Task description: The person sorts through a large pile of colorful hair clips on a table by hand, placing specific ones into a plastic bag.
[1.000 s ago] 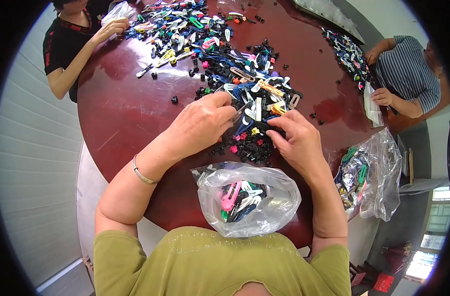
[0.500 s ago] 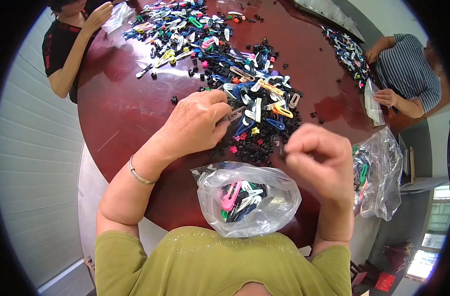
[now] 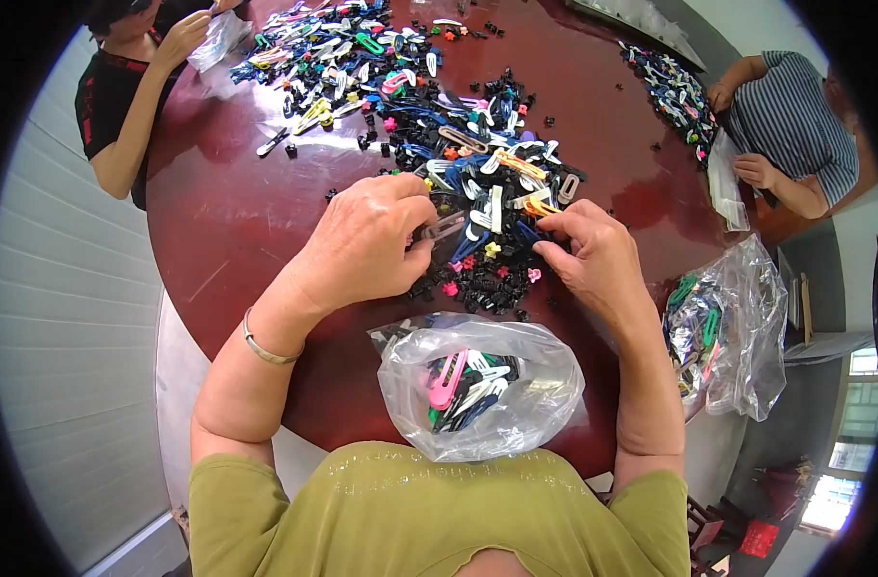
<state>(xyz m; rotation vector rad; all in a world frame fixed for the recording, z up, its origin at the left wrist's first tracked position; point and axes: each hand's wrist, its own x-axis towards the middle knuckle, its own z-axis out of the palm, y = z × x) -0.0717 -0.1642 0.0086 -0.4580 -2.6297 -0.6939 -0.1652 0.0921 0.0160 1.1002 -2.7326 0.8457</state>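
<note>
My left hand (image 3: 372,236) is at the left side of the hair clip pile, its thumb and fingers pinching a greyish-brown snap hair clip (image 3: 446,227). My right hand (image 3: 593,252) reaches in at the pile's right edge. Its thumb and index finger are apart, beside a blue snap clip (image 3: 528,234) and just below a yellow-orange clip (image 3: 539,206). Small black claw clips (image 3: 492,288) and a few flower-shaped ones lie between the hands. Nearer my body stands an open clear plastic bag (image 3: 545,413) with a pink snap clip (image 3: 448,381) and white and dark clips inside.
The clip heap (image 3: 333,58) stretches to the far side of the round red table (image 3: 237,212). A filled clear bag (image 3: 747,337) sits on the right. Two other people, one at far left (image 3: 122,106) and one at far right (image 3: 795,125), handle plastic bags.
My right hand has moved up and left from beside the bag to the pile, its curled fingers now apart. My left hand stays nearly in place, still pinching the clip.
</note>
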